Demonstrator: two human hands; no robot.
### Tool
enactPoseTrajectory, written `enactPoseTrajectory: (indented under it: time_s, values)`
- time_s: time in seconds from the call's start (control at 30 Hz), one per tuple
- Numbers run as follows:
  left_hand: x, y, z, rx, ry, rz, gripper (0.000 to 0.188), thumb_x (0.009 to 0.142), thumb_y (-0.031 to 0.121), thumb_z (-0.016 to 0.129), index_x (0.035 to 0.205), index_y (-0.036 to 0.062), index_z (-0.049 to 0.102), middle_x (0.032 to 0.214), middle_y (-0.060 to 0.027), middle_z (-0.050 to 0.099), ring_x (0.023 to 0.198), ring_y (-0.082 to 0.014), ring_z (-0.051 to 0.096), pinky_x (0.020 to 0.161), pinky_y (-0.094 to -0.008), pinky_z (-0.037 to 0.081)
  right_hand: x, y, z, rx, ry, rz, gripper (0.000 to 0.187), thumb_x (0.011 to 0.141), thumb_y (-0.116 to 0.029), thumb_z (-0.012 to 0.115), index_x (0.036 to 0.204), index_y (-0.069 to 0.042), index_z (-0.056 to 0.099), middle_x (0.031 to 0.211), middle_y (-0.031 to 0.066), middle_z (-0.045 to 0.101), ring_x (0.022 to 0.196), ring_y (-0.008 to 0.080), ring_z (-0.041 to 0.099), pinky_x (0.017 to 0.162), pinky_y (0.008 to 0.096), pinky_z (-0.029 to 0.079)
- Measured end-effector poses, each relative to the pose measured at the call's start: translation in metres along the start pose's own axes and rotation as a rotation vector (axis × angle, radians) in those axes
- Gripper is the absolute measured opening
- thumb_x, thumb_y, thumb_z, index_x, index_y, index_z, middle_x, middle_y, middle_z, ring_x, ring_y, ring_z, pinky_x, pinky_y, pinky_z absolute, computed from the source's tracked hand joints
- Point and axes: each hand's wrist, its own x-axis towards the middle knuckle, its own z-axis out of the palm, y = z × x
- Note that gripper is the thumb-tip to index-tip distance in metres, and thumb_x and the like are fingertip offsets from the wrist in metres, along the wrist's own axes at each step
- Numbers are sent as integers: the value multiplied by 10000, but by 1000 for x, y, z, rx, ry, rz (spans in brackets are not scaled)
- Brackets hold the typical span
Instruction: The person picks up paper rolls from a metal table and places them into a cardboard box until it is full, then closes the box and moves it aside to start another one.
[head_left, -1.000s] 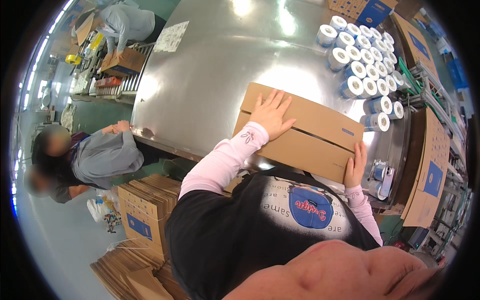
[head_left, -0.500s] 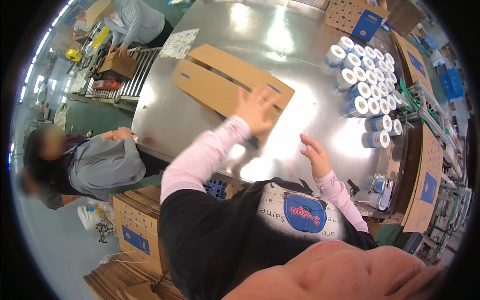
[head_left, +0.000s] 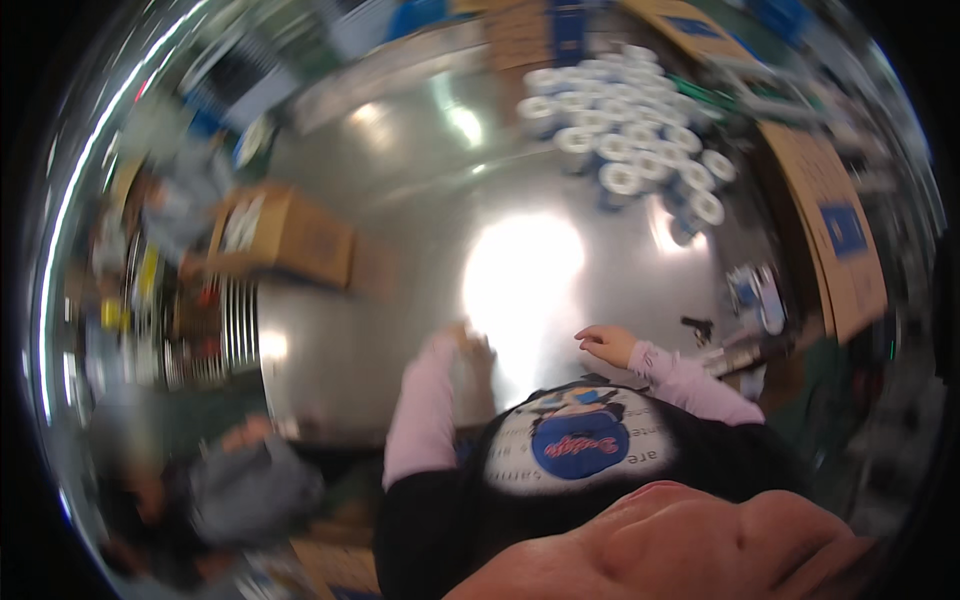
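Observation:
My left hand (head_left: 472,348) is over the near side of the steel table (head_left: 400,210). It is apart from the carton, and its fingers are smeared by motion. To its right, my right hand (head_left: 608,345) hovers above the table edge, holding nothing, with its fingers extended to the left. A brown cardboard carton (head_left: 300,240) sits blurred at the table's left side, beyond reach of both hands. Many white rolls with blue sides (head_left: 620,178) stand grouped at the far right of the table.
A co-worker (head_left: 180,205) is behind the carton, near a roller conveyor (head_left: 240,330). Another person in grey (head_left: 255,490) is at the lower left. Open cartons (head_left: 825,215) line the right edge. A small black object (head_left: 697,330) lies near a white-and-blue item (head_left: 757,298).
The carton has gone from beneath my left hand to the table's left side. My left hand has drawn back toward me. The whole view has turned, shifting the rolls leftward in the picture.

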Motion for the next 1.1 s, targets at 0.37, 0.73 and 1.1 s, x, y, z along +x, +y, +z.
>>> enactPoseTrajectory:
  time_s: [0.37, 0.73, 1.1]
  values:
    - [-65, 50, 160, -15, -526, -2, 584, 841, 436, 587, 1294, 69, 537, 1276, -175, 568, 1188, -333, 536, 1002, -405, 415, -247, 126, -331, -549, 1135, 889, 570, 770, -338, 714, 1251, -89, 541, 1241, 193, 545, 1150, 371, 524, 948, 438, 452]
    - [-31, 202, 101, -48, -493, 127, 509, 838, 312, 579, 1295, 94, 532, 1226, -181, 599, 1140, -315, 572, 972, -378, 443, -279, 250, -314, -772, 1121, 1220, 627, 864, -306, 579, 1411, -94, 359, 1282, 166, 500, 1221, 282, 458, 963, 410, 425]
    - [-54, 231, 49, -227, -166, 254, 438, 876, 271, 604, 1263, 78, 533, 1054, -150, 665, 970, -284, 638, 857, -367, 500, -333, 6, -332, -864, 1245, 309, 360, 755, -23, 531, 1087, -88, 654, 933, 184, 647, 875, 373, 620, 759, 441, 488]
